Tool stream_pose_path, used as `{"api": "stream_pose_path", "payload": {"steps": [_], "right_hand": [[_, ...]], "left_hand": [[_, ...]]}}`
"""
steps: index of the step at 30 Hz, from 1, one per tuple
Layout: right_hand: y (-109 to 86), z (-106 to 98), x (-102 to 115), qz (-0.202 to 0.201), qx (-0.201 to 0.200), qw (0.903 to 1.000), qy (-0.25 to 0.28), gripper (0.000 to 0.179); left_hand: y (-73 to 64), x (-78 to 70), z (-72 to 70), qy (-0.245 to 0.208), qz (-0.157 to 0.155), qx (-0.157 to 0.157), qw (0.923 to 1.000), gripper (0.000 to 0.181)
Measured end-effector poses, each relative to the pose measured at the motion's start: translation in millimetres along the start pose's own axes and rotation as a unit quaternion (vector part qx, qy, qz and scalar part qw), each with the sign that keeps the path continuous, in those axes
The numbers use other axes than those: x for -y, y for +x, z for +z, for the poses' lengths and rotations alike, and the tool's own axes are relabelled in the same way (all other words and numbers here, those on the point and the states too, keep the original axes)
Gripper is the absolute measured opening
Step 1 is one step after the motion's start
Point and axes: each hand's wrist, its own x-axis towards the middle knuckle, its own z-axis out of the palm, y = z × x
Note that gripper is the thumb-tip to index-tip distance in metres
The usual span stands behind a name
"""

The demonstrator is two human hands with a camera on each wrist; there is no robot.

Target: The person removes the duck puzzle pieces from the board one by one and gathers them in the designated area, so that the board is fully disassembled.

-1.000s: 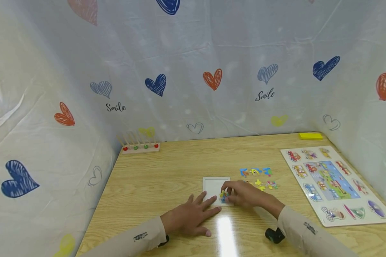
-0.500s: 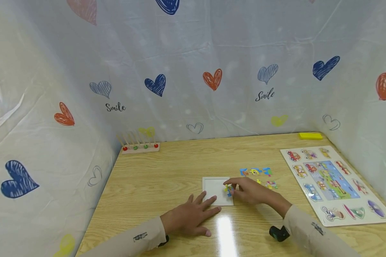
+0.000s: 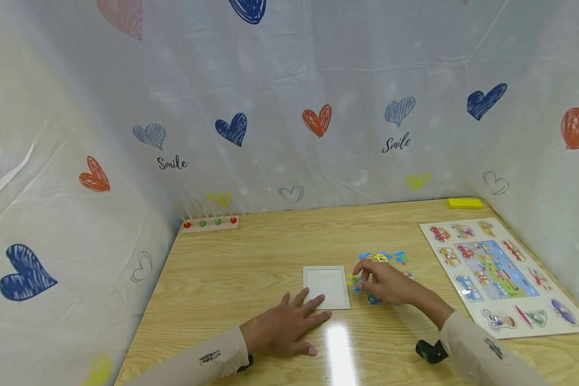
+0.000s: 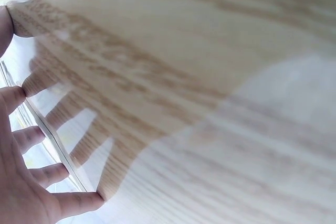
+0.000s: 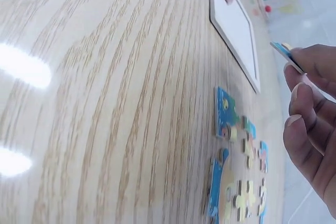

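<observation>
A shallow white puzzle tray [image 3: 329, 284] lies on the table, its bare inside showing. My left hand [image 3: 289, 326] is spread flat at the tray's lower left corner, fingertips over its edge; the left wrist view shows straight fingers [image 4: 50, 176] along that edge. To the right of the tray, my right hand [image 3: 388, 283] pinches a small jigsaw piece [image 5: 287, 56] between thumb and fingertips, above the table. Several loose jigsaw pieces [image 5: 227, 113] with blue and yellow print lie below and behind that hand, some of them hidden by it in the head view.
A large picture board [image 3: 506, 281] with vehicle shapes lies at the right. At the back left stands a wooden peg rack [image 3: 211, 224] with red and green beads. A yellow block [image 3: 465, 203] sits at the back right corner. A patterned curtain [image 3: 270, 161] encloses the table.
My right hand has moved right with the jigsaw piece, from over the tray to beside it, over the loose pieces. My left hand has stayed in place.
</observation>
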Motion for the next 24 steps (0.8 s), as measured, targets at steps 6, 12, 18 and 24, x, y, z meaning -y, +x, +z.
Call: {"api": "stream_pose_path", "payload": {"steps": [6, 12, 18, 24], "right_hand": [[-7.2, -4, -7, -0.011, -0.009, 0.9996, 0.025, 0.016], [-18.8, -9, -17, -0.007, -0.024, 0.9991, 0.034, 0.018], [-36.1, -21, -27, 0.009, -0.051, 0.9985, 0.019, 0.015], [-54.9, -28, -40, 0.017, -0.069, 0.9971, 0.027, 0.011]], "left_hand": [[-1.2, -0.9, 0.1, 0.005, 0.002, -0.007, 1.0000, 0.076], [-1.8, -1.3, 0.3, 0.005, 0.004, -0.010, 0.9999, 0.076], [-1.4, -0.9, 0.6, 0.000, 0.003, -0.007, 1.0000, 0.075], [-1.3, -1.7, -1.1, -0.003, 0.005, -0.008, 1.0000, 0.075]]}}
